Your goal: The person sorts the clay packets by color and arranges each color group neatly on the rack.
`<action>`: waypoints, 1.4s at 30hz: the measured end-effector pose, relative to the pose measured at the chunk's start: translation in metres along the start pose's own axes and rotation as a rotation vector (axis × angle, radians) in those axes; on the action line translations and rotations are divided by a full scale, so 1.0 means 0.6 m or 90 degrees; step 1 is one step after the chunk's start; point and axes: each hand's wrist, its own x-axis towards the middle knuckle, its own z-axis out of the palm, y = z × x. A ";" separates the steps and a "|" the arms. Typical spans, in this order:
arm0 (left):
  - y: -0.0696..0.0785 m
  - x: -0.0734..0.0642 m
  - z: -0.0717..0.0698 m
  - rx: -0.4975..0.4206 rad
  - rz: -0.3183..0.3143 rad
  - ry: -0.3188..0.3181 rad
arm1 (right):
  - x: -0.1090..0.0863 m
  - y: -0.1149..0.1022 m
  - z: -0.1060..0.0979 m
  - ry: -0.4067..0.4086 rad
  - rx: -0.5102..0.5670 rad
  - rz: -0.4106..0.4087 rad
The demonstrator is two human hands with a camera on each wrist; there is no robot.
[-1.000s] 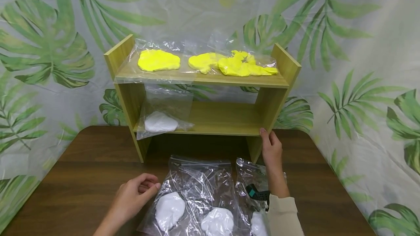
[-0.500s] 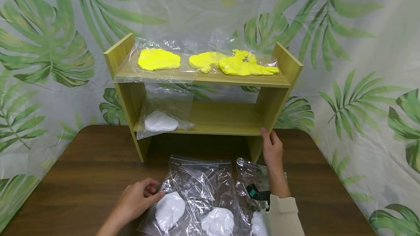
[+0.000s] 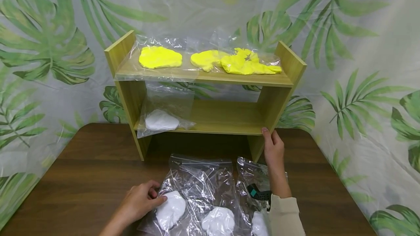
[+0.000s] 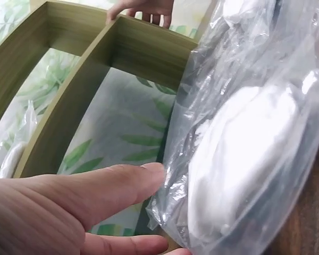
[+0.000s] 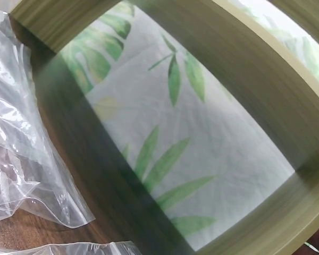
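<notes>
On the table, my left hand (image 3: 136,201) is at the left edge of a clear zip bag (image 3: 205,172). Its thumb overlaps a flat white lump (image 3: 170,210) inside that bag; in the left wrist view a gap separates thumb (image 4: 130,183) and fingers. A second white lump (image 3: 218,221) shows in the same plastic. My right hand (image 3: 274,154) grips the right side panel of a wooden shelf (image 3: 226,117), thumb on its front edge and fingers behind. Below my right wrist lies another bag (image 3: 251,170) with a white lump (image 3: 259,224), partly hidden by the sleeve.
On the top shelf lie bags with a yellow lump (image 3: 160,57) at left and further yellow lumps (image 3: 249,63) at right, overlapping. A bag with a white lump (image 3: 162,120) sits at the middle shelf's left. Behind hangs a leaf-patterned cloth (image 3: 210,6). The table (image 3: 75,177) is dark wood.
My left hand has moved slightly right, its thumb coming from the bag's edge onto the white lump. My right hand keeps its grip on the shelf. The head view has shifted a little.
</notes>
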 end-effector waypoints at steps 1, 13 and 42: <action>-0.001 0.000 0.002 0.007 0.001 0.001 | -0.001 0.000 0.000 -0.002 -0.001 0.001; -0.003 -0.005 0.021 0.055 -0.003 0.003 | -0.001 -0.001 0.003 -0.003 0.004 -0.008; 0.003 -0.013 0.019 0.115 -0.023 -0.025 | -0.002 -0.003 0.004 0.010 -0.001 0.019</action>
